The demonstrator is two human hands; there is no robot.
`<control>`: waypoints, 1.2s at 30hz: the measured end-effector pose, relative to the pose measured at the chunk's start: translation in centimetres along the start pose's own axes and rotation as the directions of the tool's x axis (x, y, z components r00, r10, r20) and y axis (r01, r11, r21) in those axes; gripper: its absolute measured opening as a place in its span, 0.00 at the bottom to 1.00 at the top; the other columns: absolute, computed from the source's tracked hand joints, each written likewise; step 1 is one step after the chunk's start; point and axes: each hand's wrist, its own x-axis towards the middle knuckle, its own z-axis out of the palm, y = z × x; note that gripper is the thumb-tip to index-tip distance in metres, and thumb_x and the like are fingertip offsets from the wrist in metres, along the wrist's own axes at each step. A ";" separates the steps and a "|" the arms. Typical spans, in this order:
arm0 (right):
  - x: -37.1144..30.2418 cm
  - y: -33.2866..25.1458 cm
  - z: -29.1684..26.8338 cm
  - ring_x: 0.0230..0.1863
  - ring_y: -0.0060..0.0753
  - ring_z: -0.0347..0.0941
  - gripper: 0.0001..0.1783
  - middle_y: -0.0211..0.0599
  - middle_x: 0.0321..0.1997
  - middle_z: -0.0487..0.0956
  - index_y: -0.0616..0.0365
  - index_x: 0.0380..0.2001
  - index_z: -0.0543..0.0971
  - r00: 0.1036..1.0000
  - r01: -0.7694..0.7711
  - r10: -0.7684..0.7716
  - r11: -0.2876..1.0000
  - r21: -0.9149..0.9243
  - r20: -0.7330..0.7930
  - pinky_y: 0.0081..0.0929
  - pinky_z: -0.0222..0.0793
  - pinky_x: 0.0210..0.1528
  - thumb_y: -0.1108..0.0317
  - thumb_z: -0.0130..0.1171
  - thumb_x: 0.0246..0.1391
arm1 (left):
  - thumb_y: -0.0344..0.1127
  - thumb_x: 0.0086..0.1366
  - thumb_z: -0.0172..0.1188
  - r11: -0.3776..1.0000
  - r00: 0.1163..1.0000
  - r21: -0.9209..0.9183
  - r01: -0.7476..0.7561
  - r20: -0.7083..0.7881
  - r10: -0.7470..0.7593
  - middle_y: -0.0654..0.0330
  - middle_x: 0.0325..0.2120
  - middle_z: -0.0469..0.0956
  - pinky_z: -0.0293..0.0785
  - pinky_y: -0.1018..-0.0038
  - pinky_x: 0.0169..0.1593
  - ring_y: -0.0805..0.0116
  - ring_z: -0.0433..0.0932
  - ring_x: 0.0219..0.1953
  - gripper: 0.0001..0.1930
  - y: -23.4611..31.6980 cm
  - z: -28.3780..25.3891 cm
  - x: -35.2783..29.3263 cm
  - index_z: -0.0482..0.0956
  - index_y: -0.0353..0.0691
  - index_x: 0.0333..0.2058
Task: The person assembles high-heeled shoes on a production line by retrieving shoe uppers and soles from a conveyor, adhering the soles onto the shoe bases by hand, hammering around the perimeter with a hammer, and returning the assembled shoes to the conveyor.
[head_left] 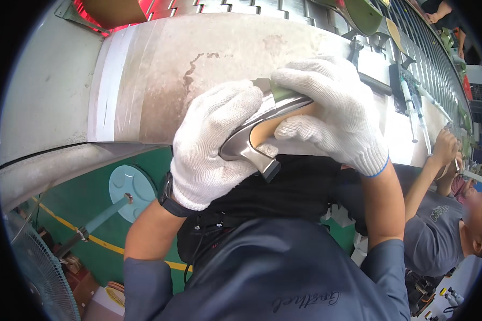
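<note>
A metallic grey heeled shoe [241, 143] with a tan sole is held on its side above the worktable [160, 64]. Its short heel [264, 163] points toward me and ends in a black tip. A patch of green [279, 93] shows inside the shoe, perhaps a shoe last. My left hand [211, 142], in a white knit glove, is wrapped round the heel end. Gloved the same way, my right hand [337, 104] grips the toe end, with its thumb on the sole. Both hands hide much of the upper.
Right of my hands lie several syringes [409, 104] and a black tool [377, 84]. A slatted conveyor [235, 6] runs behind, carrying a green shoe-shaped piece [363, 16]. A co-worker [439, 230] sits at right. At lower left stand a fan [37, 273] and a round blue stool [128, 184].
</note>
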 end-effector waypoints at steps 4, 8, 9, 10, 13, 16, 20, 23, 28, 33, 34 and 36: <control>0.6 0.7 -0.5 0.65 0.55 0.79 0.37 0.47 0.61 0.86 0.55 0.57 0.88 0.999 0.051 -0.051 0.998 -0.024 0.019 0.48 0.73 0.69 0.44 0.80 0.49 | 0.39 0.46 0.88 0.997 0.996 0.032 -0.064 -0.057 0.065 0.47 0.56 0.86 0.80 0.52 0.63 0.41 0.84 0.59 0.41 -0.6 1.3 -0.2 0.84 0.37 0.61; 0.1 2.6 -0.2 0.68 0.57 0.78 0.37 0.46 0.62 0.85 0.54 0.58 0.88 0.988 0.133 -0.149 0.960 -0.247 -0.046 0.52 0.70 0.73 0.42 0.78 0.51 | 0.34 0.53 0.87 0.985 0.997 0.174 0.005 0.078 -0.018 0.39 0.66 0.79 0.72 0.51 0.72 0.40 0.78 0.68 0.45 0.3 1.9 0.5 0.77 0.33 0.68; -0.3 2.6 -0.2 0.70 0.57 0.76 0.37 0.44 0.64 0.85 0.52 0.59 0.88 0.989 0.119 -0.138 0.960 -0.253 -0.060 0.56 0.66 0.76 0.42 0.78 0.50 | 0.39 0.51 0.87 0.989 0.984 0.149 -0.026 0.176 -0.001 0.38 0.70 0.75 0.67 0.50 0.75 0.37 0.74 0.72 0.50 -0.1 1.3 0.9 0.74 0.32 0.71; -0.7 2.5 -0.1 0.70 0.57 0.76 0.37 0.44 0.64 0.85 0.52 0.59 0.88 0.990 0.115 -0.133 0.961 -0.251 -0.055 0.56 0.66 0.76 0.42 0.78 0.50 | 0.39 0.51 0.87 0.989 0.984 0.145 -0.021 0.178 -0.005 0.38 0.70 0.75 0.67 0.50 0.75 0.37 0.74 0.72 0.50 0.0 0.9 1.3 0.74 0.32 0.71; -1.3 2.0 0.3 0.71 0.57 0.75 0.37 0.41 0.65 0.84 0.50 0.60 0.88 0.990 0.100 -0.125 0.951 -0.291 -0.069 0.61 0.62 0.78 0.43 0.79 0.49 | 0.42 0.58 0.82 0.996 0.926 0.047 0.076 0.368 -0.088 0.37 0.75 0.68 0.60 0.51 0.80 0.38 0.65 0.79 0.47 0.6 -0.5 2.4 0.72 0.32 0.73; -1.4 1.8 0.4 0.72 0.56 0.74 0.38 0.40 0.66 0.84 0.49 0.60 0.88 0.989 0.097 -0.124 0.957 -0.275 -0.083 0.64 0.58 0.80 0.45 0.80 0.47 | 0.38 0.62 0.77 0.978 0.925 -0.054 0.200 0.338 -0.170 0.38 0.75 0.68 0.58 0.52 0.80 0.41 0.65 0.79 0.42 -0.4 0.1 2.2 0.72 0.32 0.73; -1.5 1.4 0.8 0.72 0.56 0.75 0.37 0.40 0.65 0.84 0.50 0.59 0.88 0.991 0.080 -0.103 0.964 -0.253 -0.081 0.64 0.57 0.80 0.47 0.82 0.44 | 0.26 0.62 0.69 0.955 0.928 -0.057 0.292 0.258 -0.269 0.40 0.72 0.72 0.63 0.56 0.79 0.48 0.68 0.78 0.35 0.6 1.0 2.0 0.75 0.31 0.70; -1.5 1.3 0.4 0.71 0.55 0.75 0.36 0.39 0.64 0.85 0.50 0.58 0.88 0.992 0.080 -0.103 0.967 -0.243 -0.080 0.64 0.57 0.80 0.49 0.82 0.44 | 0.22 0.61 0.65 0.974 0.951 0.058 0.218 0.211 -0.226 0.42 0.71 0.74 0.66 0.58 0.77 0.50 0.71 0.76 0.33 0.9 1.5 2.1 0.77 0.31 0.68; -1.4 1.4 0.7 0.70 0.55 0.76 0.35 0.38 0.62 0.85 0.50 0.57 0.89 0.989 0.092 -0.117 0.965 -0.246 -0.091 0.65 0.59 0.79 0.51 0.82 0.43 | 0.21 0.60 0.63 0.964 0.946 0.029 0.263 0.189 -0.264 0.43 0.71 0.74 0.68 0.59 0.76 0.51 0.74 0.73 0.32 1.4 1.9 2.6 0.78 0.32 0.66; -1.3 2.1 1.2 0.67 0.54 0.78 0.34 0.38 0.59 0.86 0.51 0.55 0.89 0.985 0.096 -0.127 0.966 -0.238 -0.119 0.65 0.59 0.79 0.53 0.81 0.42 | 0.21 0.60 0.63 0.956 0.940 -0.018 0.292 0.191 -0.284 0.42 0.71 0.74 0.69 0.58 0.76 0.50 0.75 0.73 0.31 0.9 2.0 2.6 0.78 0.32 0.65; -1.2 2.1 1.2 0.67 0.54 0.78 0.34 0.38 0.59 0.86 0.51 0.55 0.89 0.985 0.097 -0.128 0.966 -0.239 -0.118 0.65 0.59 0.79 0.53 0.81 0.42 | 0.21 0.60 0.63 0.963 0.947 -0.035 0.266 0.194 -0.255 0.42 0.71 0.74 0.69 0.58 0.76 0.49 0.74 0.73 0.30 0.6 2.1 2.6 0.78 0.32 0.64; -1.0 1.8 0.9 0.65 0.52 0.79 0.32 0.37 0.57 0.87 0.51 0.53 0.89 0.991 0.061 -0.086 0.972 -0.227 -0.100 0.66 0.59 0.79 0.56 0.81 0.41 | 0.21 0.60 0.63 0.970 0.955 -0.051 0.238 0.195 -0.224 0.42 0.70 0.74 0.69 0.57 0.76 0.49 0.74 0.73 0.30 0.5 2.2 2.6 0.78 0.32 0.64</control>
